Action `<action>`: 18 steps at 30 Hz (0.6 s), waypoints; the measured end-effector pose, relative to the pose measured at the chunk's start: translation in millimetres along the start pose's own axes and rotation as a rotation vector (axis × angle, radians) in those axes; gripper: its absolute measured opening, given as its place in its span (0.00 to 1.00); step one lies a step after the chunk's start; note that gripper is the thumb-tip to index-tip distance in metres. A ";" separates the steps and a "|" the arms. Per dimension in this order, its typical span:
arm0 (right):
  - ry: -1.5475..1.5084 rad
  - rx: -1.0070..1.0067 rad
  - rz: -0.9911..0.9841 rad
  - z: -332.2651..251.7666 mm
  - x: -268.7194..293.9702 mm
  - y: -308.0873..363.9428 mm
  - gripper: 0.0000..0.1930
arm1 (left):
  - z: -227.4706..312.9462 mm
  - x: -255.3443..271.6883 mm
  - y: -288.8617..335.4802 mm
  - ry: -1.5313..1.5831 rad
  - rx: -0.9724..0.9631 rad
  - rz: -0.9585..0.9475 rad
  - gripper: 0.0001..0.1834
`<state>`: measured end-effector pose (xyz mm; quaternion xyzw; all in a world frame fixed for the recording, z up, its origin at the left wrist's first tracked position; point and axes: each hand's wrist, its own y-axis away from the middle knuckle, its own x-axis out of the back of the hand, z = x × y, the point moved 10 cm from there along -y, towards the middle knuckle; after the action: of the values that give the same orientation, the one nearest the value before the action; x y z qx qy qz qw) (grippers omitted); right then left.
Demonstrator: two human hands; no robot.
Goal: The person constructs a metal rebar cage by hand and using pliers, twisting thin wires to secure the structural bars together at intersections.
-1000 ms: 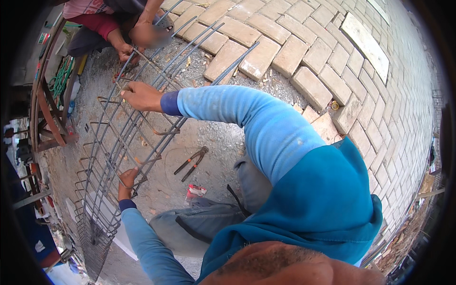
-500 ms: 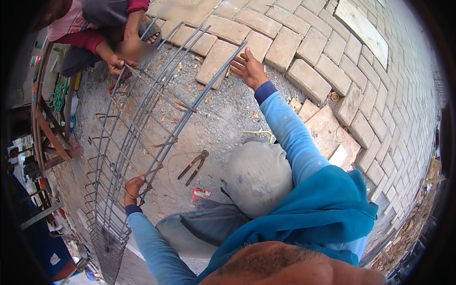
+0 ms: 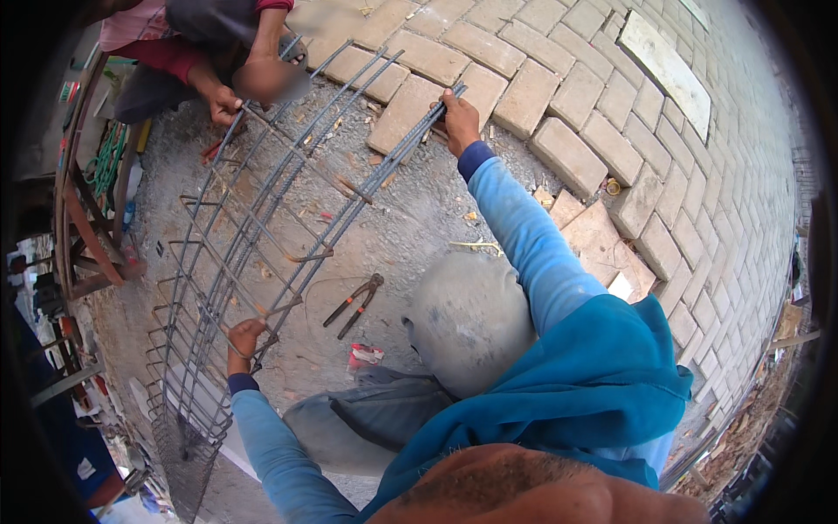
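A long cage of steel reinforcing bars (image 3: 278, 183) with square wire stirrups slants across the ground on my left. My left hand (image 3: 245, 339) is closed around the cage near a stirrup. At the far end, my right hand (image 3: 459, 123) wraps its fingers around the tips of the nearest bars (image 3: 393, 157). Across the cage, a co-worker's hand (image 3: 224, 106) grips a stirrup or bar on the far side. Nipper pincers (image 3: 354, 306) with black and orange handles lie on the ground between the cage and my knee.
A crumpled red and white packet (image 3: 365, 355) lies by my leg. Paving blocks (image 3: 524, 80) cover the right and far ground, with several loose along their edge. Broken board pieces (image 3: 602, 237) lie right of my arm. A wooden frame (image 3: 87, 223) stands at far left.
My right hand was open beside the bar tips and has closed around them. The bar ends have shifted slightly right. My left hand keeps its hold.
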<state>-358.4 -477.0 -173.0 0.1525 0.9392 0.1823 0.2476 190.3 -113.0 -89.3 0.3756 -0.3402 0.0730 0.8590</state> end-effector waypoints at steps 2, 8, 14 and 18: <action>0.021 -0.006 -0.026 3.6 -7.4 1.1 0.16 | -5.8 -0.8 3.0 0.034 -0.019 0.005 0.15; -0.001 -0.143 0.091 -1.5 16.1 22.4 0.18 | 21.4 7.2 21.3 -0.022 -0.160 0.004 0.19; 0.347 0.671 0.194 -89.7 -0.9 84.9 0.17 | 23.2 16.1 35.2 -0.056 -0.137 -0.029 0.21; 0.421 0.619 -0.094 -102.4 -71.9 114.5 0.13 | 23.5 17.3 37.0 -0.004 -0.183 -0.078 0.20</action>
<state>-329.5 -429.9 -12.6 0.1360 0.9862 -0.0947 -0.0004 176.9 -105.4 -44.7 0.3087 -0.3322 0.0072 0.8912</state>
